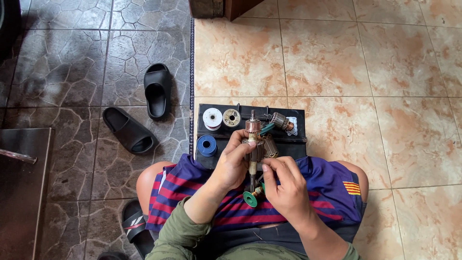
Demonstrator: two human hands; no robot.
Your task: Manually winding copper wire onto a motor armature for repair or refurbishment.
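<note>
I sit on the floor and look down at my lap. My left hand [234, 163] grips a motor armature [253, 144], a metal shaft with a copper commutator at its top end, held upright over my knees. My right hand [285, 185] pinches the shaft lower down. A green-handled tool [250, 198] pokes out below my right hand, near its fingers. Just beyond my hands lies a black tray [296, 142] on the floor.
On the tray stand a white spool [212, 118], a tan spool [232, 117], a blue tape roll [207, 145] and a second armature [281, 122]. Two black slides [157, 90] [128, 130] lie on the grey stone floor at left. A dark metal surface [21, 188] is at far left.
</note>
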